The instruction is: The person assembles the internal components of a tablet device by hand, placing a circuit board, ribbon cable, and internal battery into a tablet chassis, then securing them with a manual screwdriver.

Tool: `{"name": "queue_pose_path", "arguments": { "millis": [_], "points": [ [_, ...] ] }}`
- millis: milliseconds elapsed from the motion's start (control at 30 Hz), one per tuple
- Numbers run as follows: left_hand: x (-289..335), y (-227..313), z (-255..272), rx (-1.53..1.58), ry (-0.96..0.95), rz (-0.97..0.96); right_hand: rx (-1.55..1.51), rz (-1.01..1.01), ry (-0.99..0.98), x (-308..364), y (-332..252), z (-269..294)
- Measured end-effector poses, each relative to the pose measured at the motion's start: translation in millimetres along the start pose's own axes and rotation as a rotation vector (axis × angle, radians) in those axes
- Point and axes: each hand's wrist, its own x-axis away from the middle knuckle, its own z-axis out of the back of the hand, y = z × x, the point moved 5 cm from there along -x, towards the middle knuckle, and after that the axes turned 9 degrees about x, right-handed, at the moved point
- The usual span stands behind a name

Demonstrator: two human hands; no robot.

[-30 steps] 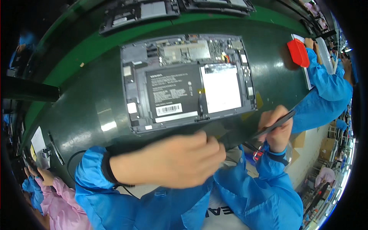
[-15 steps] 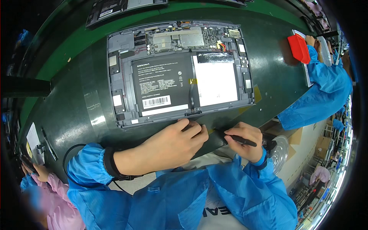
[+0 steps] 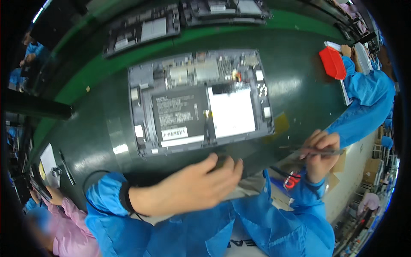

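Beside the opened tablet [image 3: 200, 103], the right hand [image 3: 320, 155] is pinching a thin dark tool [image 3: 319, 150] while the left hand [image 3: 198, 185], fingers curled, is gripping the near edge, risking a slip onto exposed boards.

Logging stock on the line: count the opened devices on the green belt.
3. One opened device lies just beyond the left hand; two more lie at the belt's far edge, partly cut off. Others may be hidden.
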Motion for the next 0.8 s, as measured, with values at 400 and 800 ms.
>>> {"name": "queue_pose_path", "arguments": {
  "millis": [400, 800],
  "points": [
    [-45, -97, 12, 0.08, 0.196, 0.592, -0.28, -0.208, -0.543, -197, 78, -94],
    [-61, -109, 17, 0.213, 0.1, 0.535, -0.183, -0.191, -0.624, -200, 97, -106]
  ]
}}
